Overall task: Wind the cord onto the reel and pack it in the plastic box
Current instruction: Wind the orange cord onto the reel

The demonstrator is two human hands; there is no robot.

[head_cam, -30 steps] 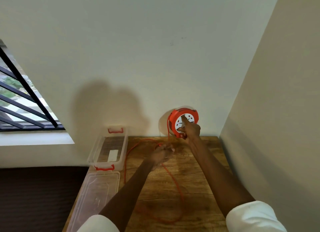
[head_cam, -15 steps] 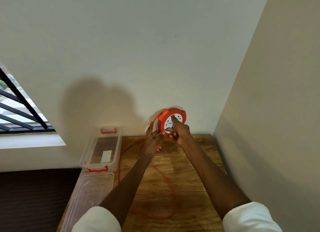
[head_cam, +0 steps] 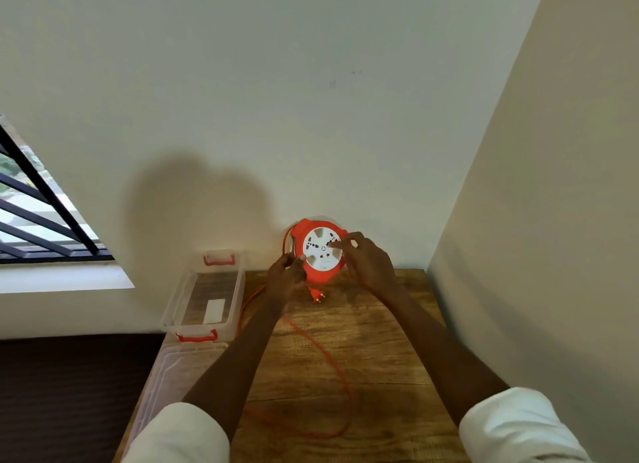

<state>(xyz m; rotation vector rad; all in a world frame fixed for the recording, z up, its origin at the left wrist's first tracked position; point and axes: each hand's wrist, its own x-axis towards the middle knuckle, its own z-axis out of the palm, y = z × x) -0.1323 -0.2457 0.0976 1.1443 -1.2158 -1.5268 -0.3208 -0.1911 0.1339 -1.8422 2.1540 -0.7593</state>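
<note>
Orange cord going onto the reel, both hands now at the drum

Orange-and-white reel (head_cam: 320,253) stands upright at the far edge of the worktop (head_cam: 380,341), against the wall. A second ago the left hand (head_cam: 285,276) held cord well in front of the reel; now it is at the reel's left rim, fingers curled on the cord (head_cam: 321,355). The right hand (head_cam: 368,260) pinches the white face, likely turning it. A long loop remains loose in front of the reel, the plug (head_cam: 318,295) just below it; the plastic box (head_cam: 204,301) waits empty to the reel's left.

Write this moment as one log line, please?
stage: winding | left hand: grips cord reel edge | right hand: fingers on reel face | orange cord: loose on wooden table | plastic box: open
</note>
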